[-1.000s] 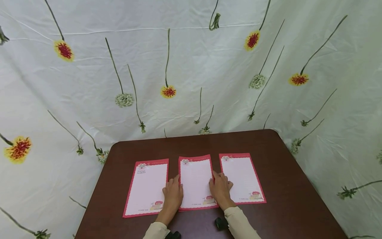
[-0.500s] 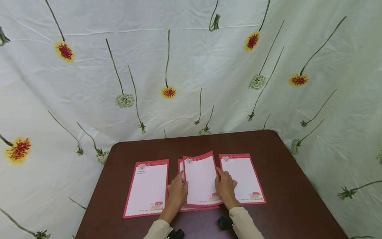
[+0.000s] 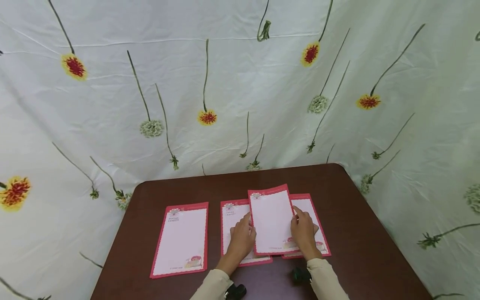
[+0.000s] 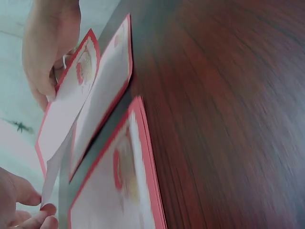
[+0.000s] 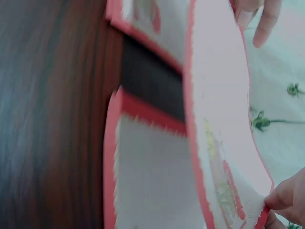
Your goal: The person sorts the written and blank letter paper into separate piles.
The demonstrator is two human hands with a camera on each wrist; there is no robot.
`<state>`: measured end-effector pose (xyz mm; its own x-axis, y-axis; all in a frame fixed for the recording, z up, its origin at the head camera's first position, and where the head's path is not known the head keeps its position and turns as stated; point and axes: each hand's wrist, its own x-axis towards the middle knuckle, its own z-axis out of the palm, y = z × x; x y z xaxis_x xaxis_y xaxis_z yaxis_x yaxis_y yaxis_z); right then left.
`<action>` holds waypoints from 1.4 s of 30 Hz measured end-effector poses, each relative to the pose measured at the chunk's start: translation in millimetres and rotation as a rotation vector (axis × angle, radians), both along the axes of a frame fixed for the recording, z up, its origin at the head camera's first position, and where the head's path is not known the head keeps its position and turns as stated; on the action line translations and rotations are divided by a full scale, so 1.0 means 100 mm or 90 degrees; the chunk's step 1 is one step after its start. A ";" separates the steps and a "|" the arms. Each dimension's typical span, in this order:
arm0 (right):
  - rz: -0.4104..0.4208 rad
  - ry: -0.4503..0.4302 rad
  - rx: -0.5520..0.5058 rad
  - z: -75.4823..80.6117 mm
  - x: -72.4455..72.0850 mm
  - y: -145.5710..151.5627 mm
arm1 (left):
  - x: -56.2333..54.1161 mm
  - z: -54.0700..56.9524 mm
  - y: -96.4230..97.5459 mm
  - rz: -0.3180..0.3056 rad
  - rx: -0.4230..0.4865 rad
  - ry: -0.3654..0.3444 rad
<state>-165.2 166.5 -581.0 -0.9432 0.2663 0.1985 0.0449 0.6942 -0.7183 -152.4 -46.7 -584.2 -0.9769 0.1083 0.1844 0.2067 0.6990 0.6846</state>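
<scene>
Head view: left hand (image 3: 241,239) and right hand (image 3: 304,232) pinch the red-bordered stationery sheet (image 3: 271,221) between them, now shifted over the stack (image 3: 303,203) beneath the right hand, baring a lettered page (image 3: 227,223) beside the left.

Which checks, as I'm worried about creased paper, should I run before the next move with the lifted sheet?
1. Left hand has the lifted sheet: ok, pinching its edge.
2. Right hand has it too: ok, gripping the opposite edge.
3. Lifted sheet flat: not ok, it bows in the right wrist view.
4. Lifted sheet squared over the right pile: not ok, it covers only part.
5. Top-left corner of the right pile unmarked: cannot tell, hidden beneath the lifted sheet.
</scene>
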 end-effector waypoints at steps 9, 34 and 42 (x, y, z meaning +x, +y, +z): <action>-0.029 0.008 0.029 -0.05 0.05 0.34 | -0.03 -0.01 0.35 -0.066 -0.015 -0.032; -0.069 -0.054 0.027 -0.19 0.08 0.74 | 0.12 -0.08 0.72 -0.175 -0.097 -0.045; -0.073 -0.059 0.024 -0.21 0.07 0.75 | 0.13 -0.08 0.73 -0.171 -0.104 -0.054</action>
<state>-158.4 241.3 -602.1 -0.9220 0.3667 0.1242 0.1896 0.7073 -0.6810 -139.0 26.8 -592.6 -0.9204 0.3860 0.0623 0.3458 0.7291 0.5906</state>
